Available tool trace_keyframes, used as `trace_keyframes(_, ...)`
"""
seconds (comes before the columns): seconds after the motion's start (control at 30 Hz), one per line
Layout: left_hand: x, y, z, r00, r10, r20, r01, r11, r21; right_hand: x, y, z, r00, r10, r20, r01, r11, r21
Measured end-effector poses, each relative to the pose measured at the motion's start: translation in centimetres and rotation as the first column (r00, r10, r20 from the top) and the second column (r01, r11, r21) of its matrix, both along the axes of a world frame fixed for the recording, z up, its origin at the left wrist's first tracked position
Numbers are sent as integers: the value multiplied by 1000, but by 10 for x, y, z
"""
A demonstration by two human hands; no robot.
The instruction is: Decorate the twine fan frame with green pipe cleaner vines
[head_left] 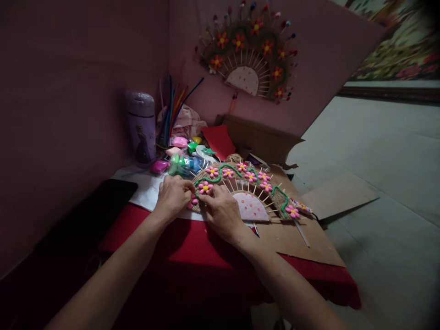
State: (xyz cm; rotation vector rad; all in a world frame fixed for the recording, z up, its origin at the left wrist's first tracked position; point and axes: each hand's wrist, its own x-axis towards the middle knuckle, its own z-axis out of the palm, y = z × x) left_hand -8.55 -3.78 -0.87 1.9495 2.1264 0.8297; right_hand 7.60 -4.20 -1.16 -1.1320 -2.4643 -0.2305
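Observation:
A fan-shaped craft piece (252, 207) lies on the table, with a spotted half-round centre, thin sticks, twine, pink flowers and green wavy strips. At its left end, my left hand (174, 195) has its fingers pressed together on the edge, near a green strip end and a pink flower (206, 187). My right hand (222, 211) is close beside it, thumb and fingers drawn together at the same spot. Whatever lies between the fingertips is too small to make out. The flower nearest the left fingertips is partly covered.
Purple bottle (141, 128), pipe cleaners (170, 110) and clay packets (178, 160) stand behind the hands. Cardboard (302, 243) lies at the right on the red-covered table (137, 233). A dark flat object (92, 215) is at the left. A similar fan (242, 80) hangs on the wall.

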Motion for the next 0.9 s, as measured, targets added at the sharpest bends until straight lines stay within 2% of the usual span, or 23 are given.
trace_keyframes(0.43, 0, 0, -3, 999, -50, -15, 50, 999, 0, -1, 4, 7, 998, 36, 53, -36, 999, -12)
trace_keyframes(0.73, -2, 1, -2, 990, 1, 141, -19, 991, 130, -3, 7, 7, 991, 75, 111, -77, 997, 15)
trace_keyframes(0.9, -3, 1, -2, 978, 21, 207, -47, 992, 121, -3, 8, 7, 992, 51, 112, -56, 997, 46)
